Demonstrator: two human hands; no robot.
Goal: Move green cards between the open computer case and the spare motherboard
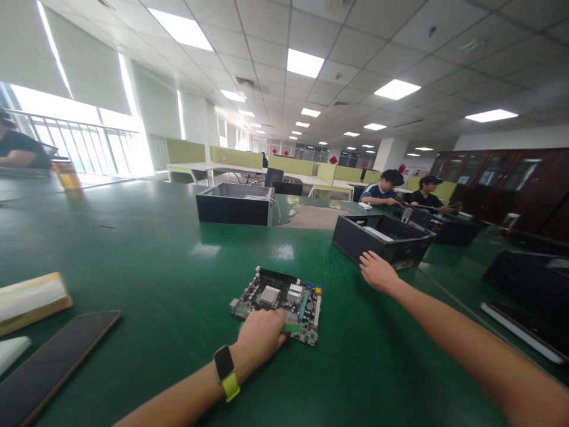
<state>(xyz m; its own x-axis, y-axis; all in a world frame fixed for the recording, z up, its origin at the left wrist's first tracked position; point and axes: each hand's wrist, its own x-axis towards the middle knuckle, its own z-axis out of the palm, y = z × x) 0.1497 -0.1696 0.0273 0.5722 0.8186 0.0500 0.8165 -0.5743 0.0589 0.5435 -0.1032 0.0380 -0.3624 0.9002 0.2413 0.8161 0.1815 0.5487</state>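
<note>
A motherboard (pixel 269 295) lies flat on the green tabletop in front of me, with a square silver chip cover near its middle. My left hand (pixel 263 333), wearing a watch with a lime strap, is closed over the board's near edge. A thin green strip that looks like a memory stick (pixel 291 327) sticks out from its fingers; the rest is hidden by the hand. To the right, my right hand (pixel 377 271) stretches its fingers out at the near side of an open black computer case (pixel 351 242). Whether they touch the case, I cannot tell.
Another open computer case (pixel 235 212) stands farther back. On the left lie a dark phone-like slab (pixel 57 362) and a pale block (pixel 35 299). More black cases (pixel 457 231) stand at right, where two people (pixel 383 193) sit. Another person (pixel 22 148) is far left.
</note>
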